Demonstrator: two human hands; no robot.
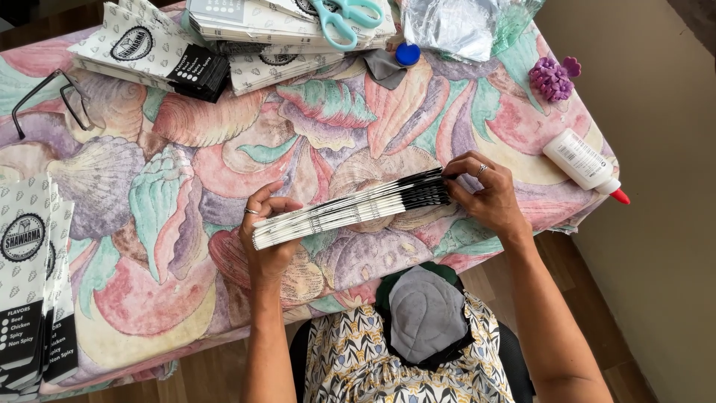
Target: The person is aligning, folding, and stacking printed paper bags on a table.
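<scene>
Both my hands hold a flat stack of white paper bags with black ends (350,209), seen edge-on above the table. My left hand (265,235) grips the white end with a ring on one finger. My right hand (485,194) pinches the black end, also wearing a ring. The stack tilts slightly, its right end higher. Under it lies the table's cloth with a pastel seashell pattern (186,149).
More stacks of printed bags lie at the far left (149,48), the far middle (283,26) and the near left edge (30,283). Teal scissors (344,15), a blue cap (407,54), foil wrap (447,26), eyeglasses (52,93), a purple flower piece (552,78) and a glue bottle (585,164) are around.
</scene>
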